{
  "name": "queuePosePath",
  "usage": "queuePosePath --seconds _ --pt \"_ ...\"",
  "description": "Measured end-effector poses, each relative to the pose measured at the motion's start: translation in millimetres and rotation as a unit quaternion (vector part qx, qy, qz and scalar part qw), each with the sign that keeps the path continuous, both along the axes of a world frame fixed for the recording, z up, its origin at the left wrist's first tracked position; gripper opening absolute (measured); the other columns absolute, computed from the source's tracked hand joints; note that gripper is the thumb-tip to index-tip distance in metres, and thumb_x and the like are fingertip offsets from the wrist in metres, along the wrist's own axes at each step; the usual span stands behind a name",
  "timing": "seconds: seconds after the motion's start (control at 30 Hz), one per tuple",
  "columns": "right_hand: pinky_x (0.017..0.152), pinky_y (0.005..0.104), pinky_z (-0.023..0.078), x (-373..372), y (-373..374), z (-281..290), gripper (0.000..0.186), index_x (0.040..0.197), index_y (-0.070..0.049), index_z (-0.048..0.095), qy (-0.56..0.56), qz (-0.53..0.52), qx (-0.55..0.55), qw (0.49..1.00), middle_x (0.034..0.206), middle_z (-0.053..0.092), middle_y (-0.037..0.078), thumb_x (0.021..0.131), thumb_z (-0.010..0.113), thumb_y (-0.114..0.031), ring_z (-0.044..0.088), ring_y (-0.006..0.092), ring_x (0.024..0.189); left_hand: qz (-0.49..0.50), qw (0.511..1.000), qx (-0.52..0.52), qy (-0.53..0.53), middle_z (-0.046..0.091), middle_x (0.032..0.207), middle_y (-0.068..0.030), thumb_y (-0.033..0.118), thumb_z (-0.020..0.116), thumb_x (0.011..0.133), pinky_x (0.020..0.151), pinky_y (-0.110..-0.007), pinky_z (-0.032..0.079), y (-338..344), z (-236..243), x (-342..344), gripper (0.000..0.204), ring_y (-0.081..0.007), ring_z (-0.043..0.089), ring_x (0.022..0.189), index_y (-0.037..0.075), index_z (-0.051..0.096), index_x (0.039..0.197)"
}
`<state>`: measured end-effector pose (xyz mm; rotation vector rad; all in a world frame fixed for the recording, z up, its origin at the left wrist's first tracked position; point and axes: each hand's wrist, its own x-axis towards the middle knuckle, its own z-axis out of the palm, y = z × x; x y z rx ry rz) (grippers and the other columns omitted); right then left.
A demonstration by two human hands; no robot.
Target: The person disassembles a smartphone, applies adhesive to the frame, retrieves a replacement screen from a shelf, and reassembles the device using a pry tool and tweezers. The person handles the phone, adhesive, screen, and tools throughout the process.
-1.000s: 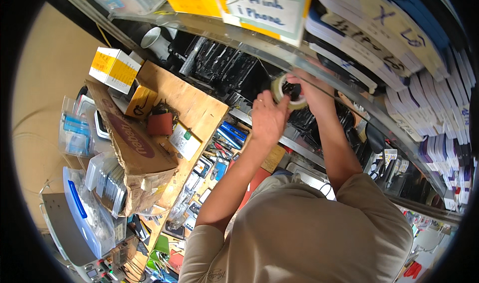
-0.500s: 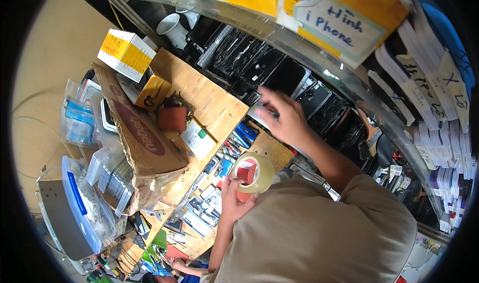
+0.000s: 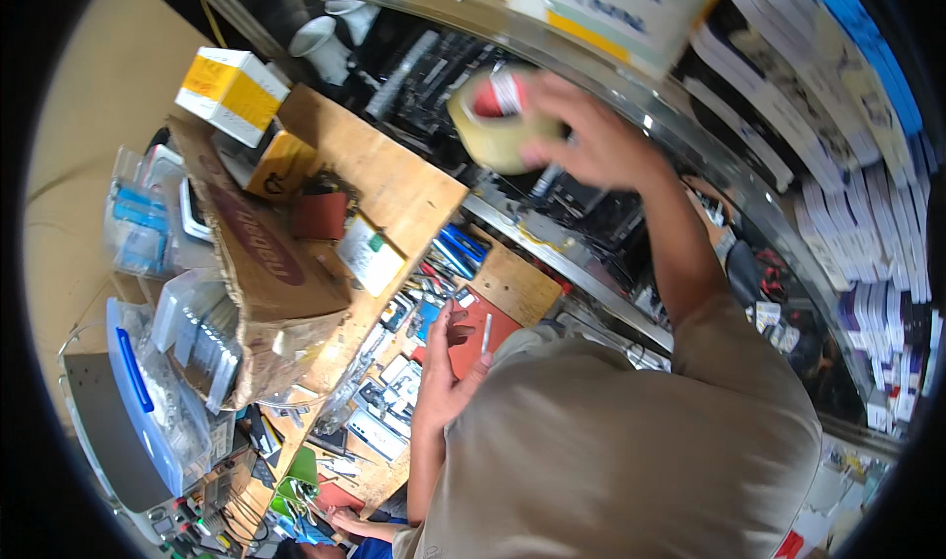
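Observation:
My right hand [image 3: 591,130], smeared by motion, grips a wide roll of clear packing tape [image 3: 483,150] with a red and white core. It holds the roll over a shelf of black phone parts [image 3: 601,214]. Lower down, my left hand [image 3: 448,367] has its fingers and thumb apart, with nothing visibly gripped. Under it lies a reddish work mat [image 3: 501,324] on the bench. A thin pale stick-like piece [image 3: 487,334] shows near its thumb; whether the two touch, I cannot tell.
A torn cardboard box [image 3: 286,308] stands on the wooden bench [image 3: 409,160], beside a yellow-and-white box [image 3: 232,96]. Phones and tools [image 3: 379,416] cover the lower bench. Stacked white boxes [image 3: 857,224] line the right shelf. Another person's hand [image 3: 345,522] works at lower left.
The tape roll has gone from my left hand to my right, and up over the shelf of phone parts. My left hand has opened. The view has shifted slightly.

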<state>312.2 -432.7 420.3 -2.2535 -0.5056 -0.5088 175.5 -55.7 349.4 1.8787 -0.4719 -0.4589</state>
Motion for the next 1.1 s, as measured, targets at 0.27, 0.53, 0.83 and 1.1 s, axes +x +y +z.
queuePosePath --seconds 0.27,0.53,0.83,1.1 --pt "0.114 0.0427 0.049 154 -18 -45 0.041 0.14 -0.005 0.069 -0.03 -0.078 -0.155 0.984 0.144 0.065 0.02 0.101 0.074 -0.016 0.062 0.036 0.135 0.065 0.995 0.036 0.06 0.06 0.144 -0.0206 0.009 0.073 0.103 0.103 -0.042 0.055 3 -17 -30 0.095 -0.026 0.067 0.115 0.015 0.014 0.177" --pt "0.108 0.0496 0.053 -30 36 -57 0.068 0.142 -0.002 0.066 0.085 -0.211 -0.206 0.952 0.139 0.063 0.021 0.087 0.087 -0.037 0.061 0.0371 0.129 0.137 0.986 0.012 0.099 0.063 0.135 -0.0155 0.011 0.067 0.109 0.099 -0.038 0.054 12 -41 -35 0.075 -0.0208 0.067 0.109 0.013 0.028 0.172" --pt "0.085 0.048 0.062 -42 -11 -58 0.038 0.13 -0.006 0.073 -0.104 -0.333 -0.105 0.931 0.111 0.079 0.015 0.095 0.076 -0.021 0.077 0.0347 0.094 0.057 0.995 0.039 0.068 0.068 0.129 -0.0173 0.007 0.072 0.104 0.1 -0.041 0.057 -9 -33 -10 0.069 -0.0268 0.071 0.11 0.003 0.041 0.165" --pt "0.099 0.046 0.058 -22 61 -99 0.052 0.131 -0.002 0.07 -0.077 -0.331 -0.17 0.925 0.127 0.067 0.015 0.088 0.082 -0.03 0.067 0.0346 0.114 -0.015 0.997 0.064 0.051 0.07 0.122 -0.0177 0.006 0.073 0.102 0.101 -0.042 0.056 -14 -35 -19 0.058 -0.0287 0.071 0.11 0.002 0.051 0.156"
